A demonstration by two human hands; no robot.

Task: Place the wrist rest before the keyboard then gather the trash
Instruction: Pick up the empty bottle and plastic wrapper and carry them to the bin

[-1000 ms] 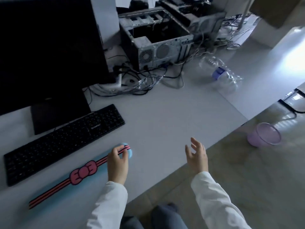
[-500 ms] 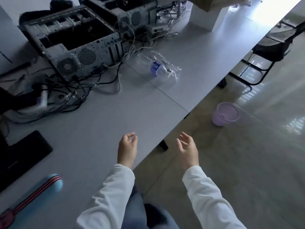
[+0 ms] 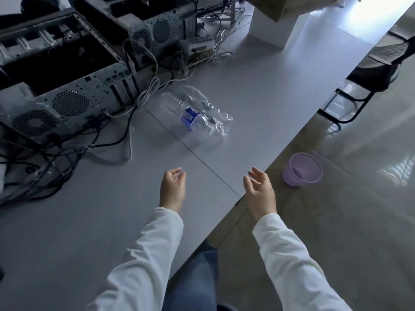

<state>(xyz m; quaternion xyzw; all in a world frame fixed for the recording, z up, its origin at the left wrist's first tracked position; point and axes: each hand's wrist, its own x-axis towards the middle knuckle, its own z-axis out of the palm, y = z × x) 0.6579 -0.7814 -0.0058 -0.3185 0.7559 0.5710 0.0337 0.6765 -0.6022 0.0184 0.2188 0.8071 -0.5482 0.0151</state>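
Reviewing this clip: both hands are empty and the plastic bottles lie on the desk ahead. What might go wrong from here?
1. The crushed clear bottles lie beside loose cables; a reach by the left hand could snag one.
2. The bottles look light and slippery, so a one-handed grip may drop one.
3. The purple bin stands on the floor clear of the desk edge; a toss from the right hand might miss.

Single head-worn wide-angle view, pitched forward and down from above the pale grey desk (image 3: 258, 90); hands near the bottom, glossy floor (image 3: 359, 221) at right.
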